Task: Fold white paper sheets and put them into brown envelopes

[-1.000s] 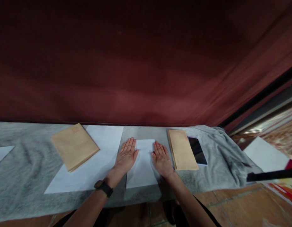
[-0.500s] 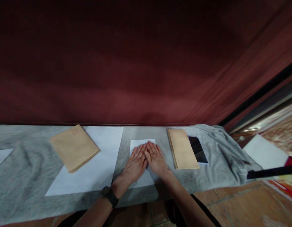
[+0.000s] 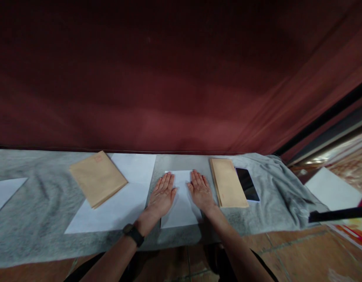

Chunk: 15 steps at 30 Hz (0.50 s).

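A white sheet of paper point(image 3: 182, 211), narrow and apparently folded, lies flat on the grey cloth in front of me. My left hand point(image 3: 163, 196), with a dark watch point(image 3: 134, 234) on its wrist, rests flat on the paper's left edge, fingers stretched out. On the right edge lies my right hand point(image 3: 200, 190), also flat with its fingers extended. Bare paper shows between the two hands. Just right of my right hand is a stack of brown envelopes point(image 3: 229, 183).
Further left, more brown envelopes point(image 3: 98, 178) lie on larger white paper point(image 3: 110, 217). A smartphone point(image 3: 247, 185) sits beside the right stack. Another white sheet point(image 3: 6, 192) is at far left. The grey cloth point(image 3: 45, 219) meets a dark red curtain point(image 3: 157, 129) behind.
My hands have slid apart, from touching at the paper's middle out to its left and right edges. The view has shifted slightly.
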Each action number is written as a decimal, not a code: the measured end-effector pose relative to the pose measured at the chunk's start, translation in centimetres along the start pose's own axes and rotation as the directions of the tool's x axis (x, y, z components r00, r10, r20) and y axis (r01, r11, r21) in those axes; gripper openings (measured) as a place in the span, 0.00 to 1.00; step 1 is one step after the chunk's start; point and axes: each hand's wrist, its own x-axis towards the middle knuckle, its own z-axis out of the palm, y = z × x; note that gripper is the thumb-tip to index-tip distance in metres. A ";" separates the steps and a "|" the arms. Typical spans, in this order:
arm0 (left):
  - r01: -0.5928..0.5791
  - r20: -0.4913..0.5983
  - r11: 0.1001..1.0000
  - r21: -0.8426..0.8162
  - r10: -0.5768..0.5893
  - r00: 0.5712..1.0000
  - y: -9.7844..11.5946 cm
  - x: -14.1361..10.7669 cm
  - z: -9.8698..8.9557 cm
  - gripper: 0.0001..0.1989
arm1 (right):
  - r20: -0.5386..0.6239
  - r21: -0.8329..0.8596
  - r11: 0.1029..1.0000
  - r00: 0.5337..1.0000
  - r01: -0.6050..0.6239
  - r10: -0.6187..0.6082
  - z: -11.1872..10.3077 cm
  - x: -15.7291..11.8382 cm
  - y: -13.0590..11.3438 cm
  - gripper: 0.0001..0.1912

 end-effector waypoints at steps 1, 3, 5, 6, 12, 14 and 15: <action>0.010 0.006 1.000 -0.001 -0.010 1.000 -0.1 0.0 -0.1 0.30 | -0.001 -0.001 1.000 1.000 -0.003 0.003 0.0 -0.1 0.1 0.28; 0.025 0.020 1.000 -0.001 -0.025 0.999 -0.2 0.0 -0.3 0.31 | -0.004 0.000 1.000 1.000 -0.010 0.010 -0.1 -0.4 0.3 0.29; 0.037 0.029 0.999 0.000 -0.037 0.999 -0.2 0.0 -0.5 0.30 | -0.012 0.003 1.000 1.000 -0.018 0.018 -0.1 -0.6 0.4 0.28; 0.040 0.031 0.999 -0.001 -0.040 0.999 -0.3 -0.1 -0.6 0.30 | -0.019 0.005 1.000 1.000 -0.024 0.024 -0.1 -0.7 0.4 0.28; 0.054 0.028 0.999 -0.001 -0.054 0.998 -1.0 -0.5 -1.0 0.29 | -0.042 0.005 0.998 0.998 -0.056 0.056 -0.5 -1.4 0.4 0.27; 0.057 0.025 0.998 0.005 -0.058 0.998 -1.3 -0.7 -1.2 0.29 | -0.050 0.014 0.998 0.997 -0.064 0.064 -0.9 -1.7 0.5 0.27; 0.061 0.018 0.998 0.008 -0.062 0.998 -1.3 -0.8 -1.4 0.29 | -0.055 0.021 0.997 0.996 -0.069 0.070 -1.1 -1.9 0.5 0.27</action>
